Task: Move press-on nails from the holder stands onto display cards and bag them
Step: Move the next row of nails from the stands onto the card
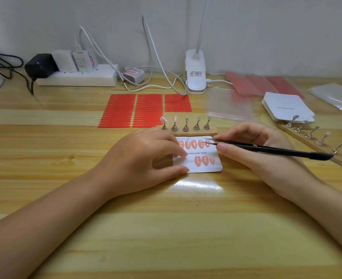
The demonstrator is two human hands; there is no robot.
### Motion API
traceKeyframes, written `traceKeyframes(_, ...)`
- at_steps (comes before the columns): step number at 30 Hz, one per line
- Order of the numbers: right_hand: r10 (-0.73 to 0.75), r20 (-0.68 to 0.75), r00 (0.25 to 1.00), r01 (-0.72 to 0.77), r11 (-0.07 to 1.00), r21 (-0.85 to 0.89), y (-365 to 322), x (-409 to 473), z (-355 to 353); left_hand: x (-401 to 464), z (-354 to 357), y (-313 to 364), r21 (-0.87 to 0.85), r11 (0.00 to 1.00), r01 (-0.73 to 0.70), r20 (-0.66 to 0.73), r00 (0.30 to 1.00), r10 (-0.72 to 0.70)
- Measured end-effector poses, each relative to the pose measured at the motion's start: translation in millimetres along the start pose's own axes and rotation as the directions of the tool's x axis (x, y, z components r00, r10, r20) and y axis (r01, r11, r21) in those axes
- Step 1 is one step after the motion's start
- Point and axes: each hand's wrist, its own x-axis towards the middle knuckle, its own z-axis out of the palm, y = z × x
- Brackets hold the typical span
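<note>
1. Here, the card (203, 165) lies flat at centre on the table (166, 228), printed "Handmade Nail". Its top row looks full of peach nails (194, 143); the bottom row has three, toward 3 o'clock.
2. The left hand (146, 158) pins the card's 9 o'clock edge, fingers curled down onto it, thumb at the lower corner.
3. The right hand (252, 146) pinches black tweezers (266, 149), tips apart over the top row's 3 o'clock end. Nothing visible is held between them.
4. At 12 o'clock of the card, the stand (186, 125) has two nails left, on its 9 o'clock posts; three posts are bare.
5. Next likely: fetch one of those two. Grip it by the edge near its base, lift straight off the post, and avoid scuffing the glossy face.
6. Set it beside the bottom three, matching their spacing and tilt, then press lightly.
7. Keep the left hand pinning the card, or it may slide.
8. Bags (231, 106) wait at 1 o'clock.
</note>
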Motion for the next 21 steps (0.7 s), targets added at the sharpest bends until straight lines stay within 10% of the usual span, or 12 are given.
traceKeyframes(13,-0.091,-0.003,0.996,0.087,0.960,-0.268,-7,-2,3,13,-12,-5,-0.028,0.996,0.085,-0.212,0.973,-0.089)
traceKeyframes(21,-0.137,-0.029,0.990,0.124,0.952,-0.281,-5,-2,3,28,-7,-20,-0.135,0.869,0.477,-0.005,0.876,-0.482)
